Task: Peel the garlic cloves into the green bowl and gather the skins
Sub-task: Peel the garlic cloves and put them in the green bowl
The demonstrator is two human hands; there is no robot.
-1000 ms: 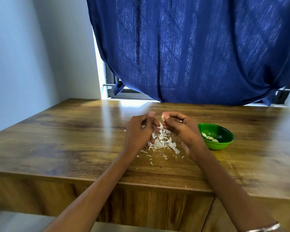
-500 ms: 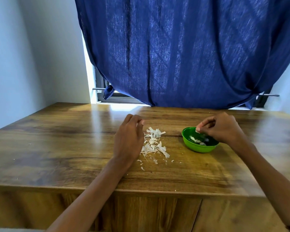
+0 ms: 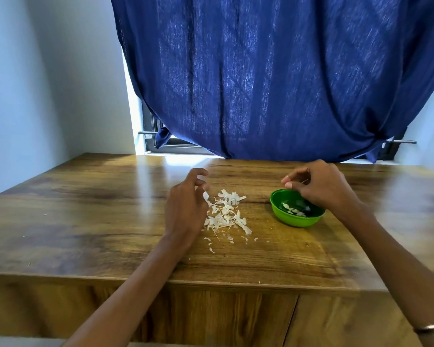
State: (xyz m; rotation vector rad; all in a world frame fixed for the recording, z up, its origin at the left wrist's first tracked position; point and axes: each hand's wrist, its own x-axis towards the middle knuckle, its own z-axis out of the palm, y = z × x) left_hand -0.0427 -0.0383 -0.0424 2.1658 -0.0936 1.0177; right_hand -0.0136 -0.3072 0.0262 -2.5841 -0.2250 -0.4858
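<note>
A small green bowl (image 3: 297, 220) sits right of centre on the wooden table (image 3: 85, 221) and holds several pale peeled garlic cloves (image 3: 295, 211). My right hand (image 3: 322, 187) hovers over the bowl's far rim, fingers loosely curled, thumb and forefinger apart, with nothing visible between them. A loose pile of white garlic skins (image 3: 226, 214) lies at the table's middle. My left hand (image 3: 186, 206) hangs just left of the pile with its fingers spread and relaxed; one skin flake lies by its fingertips.
Small skin scraps (image 3: 211, 249) are scattered toward the table's front edge (image 3: 211, 281). A dark blue curtain (image 3: 273, 83) hangs over the window behind the table. A pale wall (image 3: 35, 96) stands on the left.
My right hand carried a peeled clove from above the skin pile over to the bowl, and its fingers now show nothing. My left hand loosened and spread beside the pile.
</note>
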